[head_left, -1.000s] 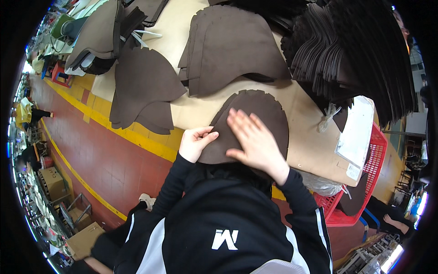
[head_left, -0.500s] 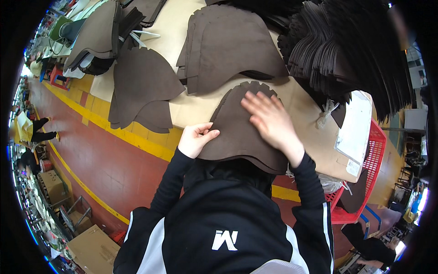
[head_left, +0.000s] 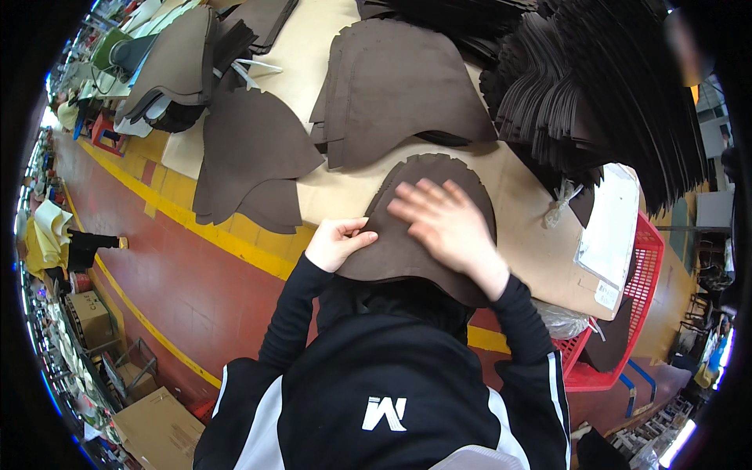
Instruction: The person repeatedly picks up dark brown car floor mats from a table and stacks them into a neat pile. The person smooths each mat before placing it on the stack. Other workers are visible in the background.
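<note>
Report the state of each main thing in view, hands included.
Near sheets: stacked, slightly offset.
Left hand: pinching their left edge.
Right hand: open over them, blurred.
Middle sheets: stacked, edges uneven.
Right pile: fanned out.
Red basket: open, dark sheet inside.

Down we look from the head, one wide fisheye: jersey (head_left: pixel 337 384) nearest, bottom centre; left hand (head_left: pixel 338 244) and right hand (head_left: pixel 453 235) close, mid-frame; table (head_left: pixel 337 192) across the top, floor (head_left: pixel 204 270) curving away left.
</note>
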A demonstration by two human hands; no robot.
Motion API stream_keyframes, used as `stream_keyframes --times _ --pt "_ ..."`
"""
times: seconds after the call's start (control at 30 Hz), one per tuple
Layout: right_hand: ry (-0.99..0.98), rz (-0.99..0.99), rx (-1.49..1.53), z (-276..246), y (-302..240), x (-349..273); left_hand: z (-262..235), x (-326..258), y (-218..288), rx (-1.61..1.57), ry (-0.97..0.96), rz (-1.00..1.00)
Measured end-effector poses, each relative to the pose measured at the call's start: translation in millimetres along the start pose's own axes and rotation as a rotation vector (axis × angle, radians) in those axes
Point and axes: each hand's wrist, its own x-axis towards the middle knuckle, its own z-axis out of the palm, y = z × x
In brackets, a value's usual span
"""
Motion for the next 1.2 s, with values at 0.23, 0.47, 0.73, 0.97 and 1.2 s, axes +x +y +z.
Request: stream_keyframes --times 0.23,0.47,0.73,0.97,1.2 --pt "0.14 0.369 0.032 -13.9 68.3 -10.4 1.8 -8.7 2.0 0.556 0.216 0.514" --pt "0.521 0.477 0.239 -25.0 42.9 -85.6 -12.2 14.4 88.5 0.35 0.446 0.667" --pt "0.088 0.094 0.132 -42.3 -19.1 -72.1 -46.6 59.1 124.4 0.508 0.633 0.773" --pt "-0.073 -0.079 0.078 -8.7 -12.7 -24.9 10.2 -7.4 4.8 0.817 0.253 0.4" --pt "-0.041 0.267 0.052 -16.4 68.1 14.7 13.8 -12.8 0.8 0.859 0.267 0.47"
